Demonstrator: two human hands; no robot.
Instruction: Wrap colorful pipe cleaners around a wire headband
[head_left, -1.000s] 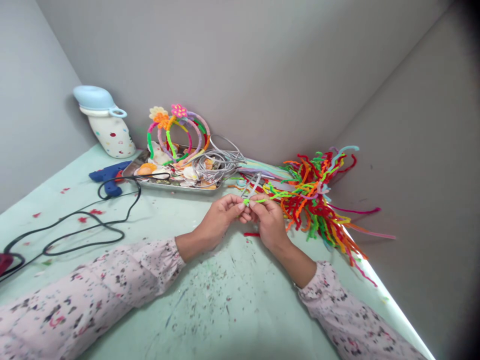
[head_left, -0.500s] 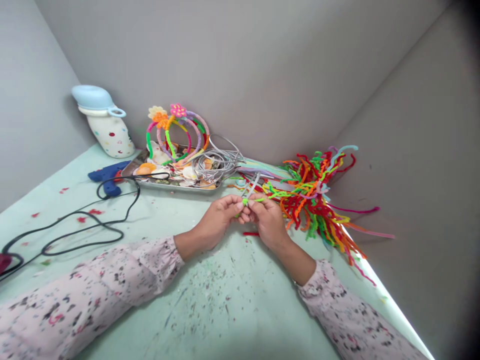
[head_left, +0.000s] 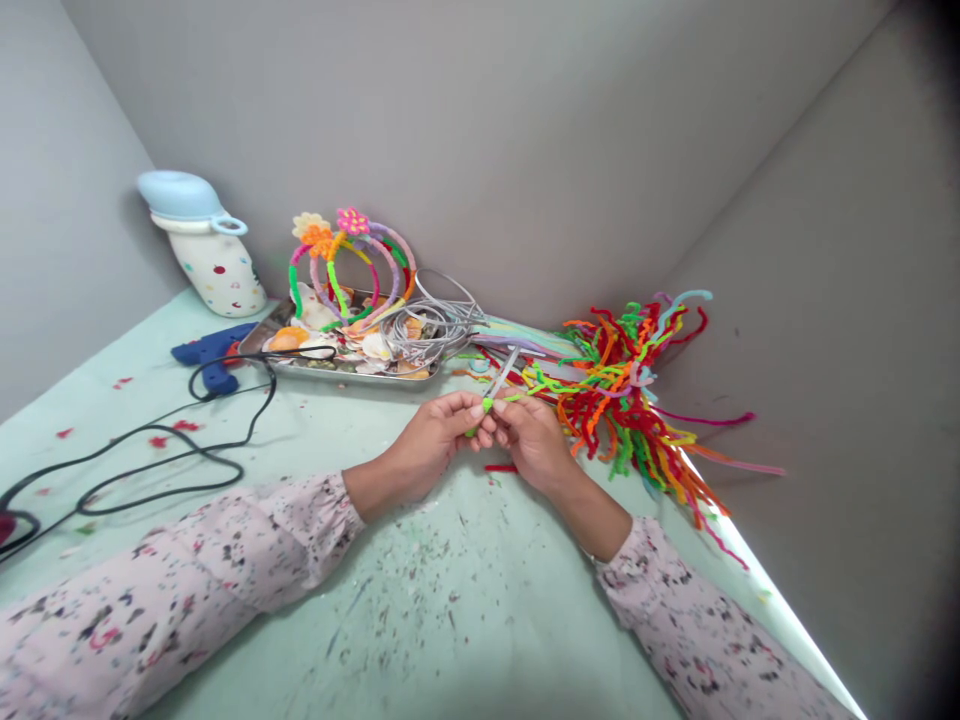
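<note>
"What's that bit of colour between the hands over there?"

"A green fuzzy stem (head_left: 487, 404), bunched up small, just above the worktop (head_left: 450, 600). The left hand (head_left: 441, 432) has it pinched between thumb and fingers."

"And the right hand (head_left: 537, 440)?"

"Pinching too, right beside the other one, with a bit of green running out over its fingers. I can't see how much is tucked under the fingertips."

"There's a pale grey strip (head_left: 504, 370) rising just beyond them."

"Yes, its near end goes in at the fingers. I can't tell from here whether it's gripped or only lies behind."

"How would you say the green one handles?"

"Next to no weight, I'd guess. Soft pile outside, probably a thin wire inside, so it should bend easily and stay bent. Hardly slippery or fragile, though a hard squeeze might flatten the fluff."

"So where would you take hold?"

"Close to the bunched part with one hand, and on the loose length just beside it with the other. Further out, I'd expect it to flop."

"Plenty like it in that colourful bundle (head_left: 592, 425) to the right."
</note>
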